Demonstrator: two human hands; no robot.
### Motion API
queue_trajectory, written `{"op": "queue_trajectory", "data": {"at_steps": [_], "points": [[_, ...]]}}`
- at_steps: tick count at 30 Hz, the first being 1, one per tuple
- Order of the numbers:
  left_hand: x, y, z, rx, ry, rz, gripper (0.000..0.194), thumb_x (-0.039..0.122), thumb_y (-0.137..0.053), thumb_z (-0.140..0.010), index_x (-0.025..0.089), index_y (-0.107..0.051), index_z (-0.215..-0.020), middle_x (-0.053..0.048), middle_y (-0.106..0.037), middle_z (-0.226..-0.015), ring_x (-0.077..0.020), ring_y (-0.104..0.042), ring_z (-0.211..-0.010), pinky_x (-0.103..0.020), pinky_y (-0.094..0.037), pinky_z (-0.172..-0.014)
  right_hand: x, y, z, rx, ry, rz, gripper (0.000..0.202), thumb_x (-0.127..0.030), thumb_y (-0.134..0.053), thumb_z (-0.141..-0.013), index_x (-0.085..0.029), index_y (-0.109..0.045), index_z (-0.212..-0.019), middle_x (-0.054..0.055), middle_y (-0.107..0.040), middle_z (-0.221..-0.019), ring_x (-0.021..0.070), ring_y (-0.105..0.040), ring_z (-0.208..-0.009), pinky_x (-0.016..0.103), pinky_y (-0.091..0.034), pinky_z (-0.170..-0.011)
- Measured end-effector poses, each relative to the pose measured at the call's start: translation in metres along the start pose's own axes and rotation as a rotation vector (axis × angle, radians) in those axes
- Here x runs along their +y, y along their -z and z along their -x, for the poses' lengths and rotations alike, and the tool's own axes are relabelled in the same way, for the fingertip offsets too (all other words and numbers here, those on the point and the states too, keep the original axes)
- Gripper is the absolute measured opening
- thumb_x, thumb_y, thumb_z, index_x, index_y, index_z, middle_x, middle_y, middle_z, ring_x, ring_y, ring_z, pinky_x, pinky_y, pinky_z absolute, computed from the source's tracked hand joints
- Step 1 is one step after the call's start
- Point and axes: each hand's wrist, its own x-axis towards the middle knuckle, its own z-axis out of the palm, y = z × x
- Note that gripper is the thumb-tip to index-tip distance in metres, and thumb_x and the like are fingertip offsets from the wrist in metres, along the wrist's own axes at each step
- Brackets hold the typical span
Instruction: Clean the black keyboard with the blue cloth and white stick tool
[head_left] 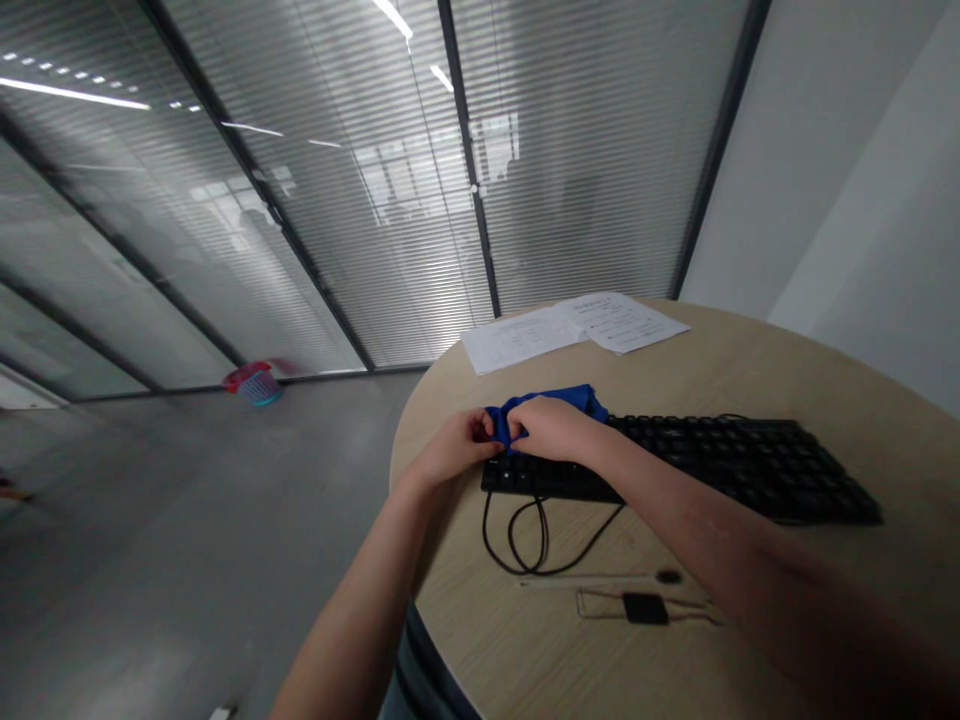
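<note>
A black keyboard (720, 455) lies on the round wooden table, its left end under my hands. Bunched on that end is a blue cloth (566, 396). My left hand (466, 440) pinches the cloth's left edge at the keyboard's corner. Close beside it, my right hand (551, 428) has its fingers closed on the same cloth and bent down toward the keys. The fingertips of both hands nearly meet. My right forearm crosses over the middle of the keyboard and hides some keys. A black cable (540, 570) loops out in front of the keyboard.
Printed papers (574, 325) lie at the table's (750, 365) far edge. Nearer me are a thin rod with a dark end (667, 577) and a wire item with a black block (645, 608). A red and blue basket (259, 384) stands on the floor by the glass partition.
</note>
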Motion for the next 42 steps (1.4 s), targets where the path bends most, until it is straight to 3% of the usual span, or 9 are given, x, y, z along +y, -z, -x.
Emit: {"op": "queue_trajectory", "data": {"at_steps": [6, 15, 20, 25, 29, 37, 42], "points": [[0.0, 0.009, 0.003, -0.067, 0.033, 0.088, 0.028, 0.032, -0.071, -0.067, 0.019, -0.046, -0.069, 0.007, -0.047, -0.062, -0.0093, -0.042, -0.057, -0.023, -0.031, -0.055, 0.0, 0.005, 0.001, -0.03, -0.013, 0.026, 0.013, -0.025, -0.066, -0.077, -0.021, -0.074, -0.087, 0.003, -0.073, -0.091, 0.0163, -0.064, -0.085, 0.024, -0.033, -0.062], [0.006, 0.006, 0.003, -0.077, 0.028, 0.017, 0.022, 0.033, -0.073, -0.07, 0.017, -0.059, -0.067, 0.004, -0.055, -0.063, -0.0102, -0.046, -0.058, -0.024, -0.034, -0.057, -0.015, 0.003, 0.002, -0.006, -0.028, 0.044, 0.018, -0.034, -0.065, -0.085, -0.02, -0.074, -0.089, 0.007, -0.073, -0.093, 0.0185, -0.067, -0.089, 0.024, -0.042, -0.073], [0.002, 0.015, 0.006, -0.116, 0.09, 0.021, 0.028, 0.04, -0.076, -0.068, 0.016, -0.062, -0.068, 0.003, -0.057, -0.063, -0.0104, -0.048, -0.058, -0.024, -0.035, -0.057, -0.009, 0.009, 0.004, -0.067, -0.073, 0.09, 0.014, -0.031, -0.068, -0.08, -0.024, -0.074, -0.091, 0.003, -0.073, -0.099, 0.0184, -0.067, -0.095, 0.022, -0.042, -0.071], [-0.001, 0.018, 0.007, -0.093, 0.175, 0.006, 0.038, 0.054, -0.065, -0.079, 0.017, -0.058, -0.07, 0.003, -0.054, -0.058, -0.0101, -0.044, -0.049, -0.024, -0.03, -0.047, -0.005, 0.009, 0.004, -0.072, -0.081, 0.088, 0.017, -0.033, -0.066, -0.081, -0.025, -0.074, -0.094, 0.002, -0.074, -0.099, 0.0174, -0.066, -0.095, 0.022, -0.041, -0.072], [0.004, 0.015, 0.007, -0.098, 0.23, -0.091, 0.039, 0.056, -0.065, -0.077, 0.019, -0.054, -0.072, 0.002, -0.055, -0.057, -0.0111, -0.044, -0.046, -0.025, -0.03, -0.046, -0.004, 0.009, 0.003, -0.075, -0.076, 0.047, 0.017, -0.033, -0.067, -0.079, -0.025, -0.074, -0.092, 0.001, -0.074, -0.099, 0.016, -0.066, -0.092, 0.021, -0.04, -0.07], [0.021, 0.008, 0.001, -0.131, 0.17, -0.511, 0.046, 0.059, -0.056, -0.082, 0.018, -0.058, -0.062, 0.001, -0.054, -0.058, -0.0139, -0.047, -0.055, -0.029, -0.031, -0.053, -0.004, 0.01, 0.002, -0.099, -0.098, 0.004, 0.017, -0.03, -0.065, -0.078, -0.024, -0.075, -0.091, 0.001, -0.074, -0.094, 0.015, -0.066, -0.087, 0.021, -0.037, -0.065], [0.026, 0.012, 0.003, -0.203, 0.285, -0.465, 0.035, 0.048, -0.055, -0.081, 0.018, -0.058, -0.063, 0.0, -0.057, -0.057, -0.0151, -0.051, -0.053, -0.028, -0.034, -0.051, -0.003, 0.009, 0.001, -0.096, -0.103, -0.015, 0.019, -0.03, -0.066, -0.076, -0.024, -0.075, -0.092, 0.0, -0.074, -0.095, 0.0144, -0.066, -0.086, 0.021, -0.037, -0.063]]}}
